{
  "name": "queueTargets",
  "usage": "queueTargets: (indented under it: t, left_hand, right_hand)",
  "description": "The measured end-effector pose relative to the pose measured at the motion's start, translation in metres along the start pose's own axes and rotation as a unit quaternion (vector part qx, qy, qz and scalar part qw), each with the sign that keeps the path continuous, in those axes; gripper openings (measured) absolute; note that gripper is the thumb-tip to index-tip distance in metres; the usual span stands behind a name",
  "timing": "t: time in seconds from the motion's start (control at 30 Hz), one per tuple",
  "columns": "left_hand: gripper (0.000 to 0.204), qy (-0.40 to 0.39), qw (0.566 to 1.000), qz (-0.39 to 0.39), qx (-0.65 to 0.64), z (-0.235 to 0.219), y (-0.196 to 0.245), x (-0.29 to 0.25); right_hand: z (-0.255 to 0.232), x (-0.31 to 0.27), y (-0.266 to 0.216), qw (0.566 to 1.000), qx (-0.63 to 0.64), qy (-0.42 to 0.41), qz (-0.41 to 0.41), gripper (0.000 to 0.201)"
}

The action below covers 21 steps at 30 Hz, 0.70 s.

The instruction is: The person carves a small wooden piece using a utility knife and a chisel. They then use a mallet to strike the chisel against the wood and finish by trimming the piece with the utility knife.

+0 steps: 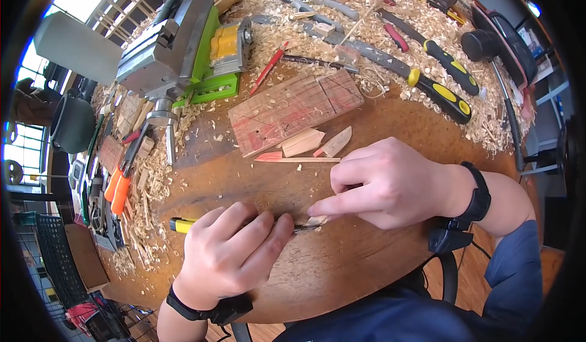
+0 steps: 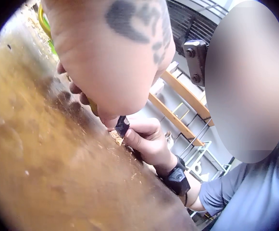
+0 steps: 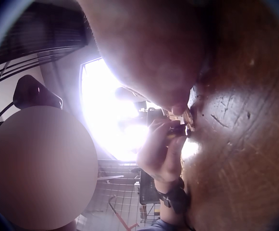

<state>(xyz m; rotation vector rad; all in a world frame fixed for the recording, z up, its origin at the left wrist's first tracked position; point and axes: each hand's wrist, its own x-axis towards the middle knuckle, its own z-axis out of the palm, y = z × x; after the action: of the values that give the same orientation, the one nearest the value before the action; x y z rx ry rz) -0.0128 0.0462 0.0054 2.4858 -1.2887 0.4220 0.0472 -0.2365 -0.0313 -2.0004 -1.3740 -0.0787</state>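
My left hand (image 1: pixel 232 250) grips a utility knife whose yellow body (image 1: pixel 182 225) sticks out behind the fist, its dark blade end (image 1: pixel 301 226) pointing right. At the blade lies a small pale piece of wood (image 1: pixel 317 220), pinched by my right hand (image 1: pixel 394 186) with the index finger reaching along it. In the left wrist view the knife's black tip (image 2: pixel 122 126) meets the right thumb and fingers, close over the table. The right wrist view shows the wood piece (image 3: pixel 188 117) right beside the fingertips; the hand hides part of it.
Beyond the hands lie a red-stained board (image 1: pixel 293 110), small cut wood pieces (image 1: pixel 303 141) and a red pencil (image 1: pixel 268 68). A metal vise (image 1: pixel 162 55) stands back left. Rasps with yellow-black handles (image 1: pixel 448 101) rest among shavings (image 1: pixel 421 67). Orange-handled pliers (image 1: pixel 120 192) lie left.
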Motion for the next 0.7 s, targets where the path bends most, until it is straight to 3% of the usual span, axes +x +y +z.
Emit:
queueTargets:
  t: [0.1, 0.2, 0.43, 0.5, 0.7]
  left_hand:
    - [0.030, -0.006, 1.000, -0.011, 0.027, -0.0003, 0.0051, 0.0011]
    - [0.023, -0.014, 0.999, -0.005, 0.043, 0.0008, 0.0062, 0.0004]
    - [0.010, -0.007, 0.998, 0.004, 0.059, 0.0055, 0.0079, 0.0017]
    - [0.010, -0.009, 0.998, 0.003, 0.063, 0.0050, 0.0086, 0.0022]
    - [0.008, -0.041, 0.996, 0.029, 0.079, 0.0012, 0.0079, 0.0064]
  right_hand:
    - [-0.0037, 0.0010, -0.0033, 0.999, -0.004, -0.029, 0.016, 0.022]
    - [0.0016, 0.0008, -0.0005, 1.000, 0.003, 0.001, 0.001, 0.038]
    - [0.0029, 0.0012, 0.0001, 1.000, 0.014, 0.013, 0.000, 0.037]
    - [0.0003, 0.0015, -0.0014, 1.000, 0.018, -0.013, 0.013, 0.021]
    - [-0.0009, 0.0026, -0.0015, 1.000, 0.015, -0.019, 0.011, 0.016]
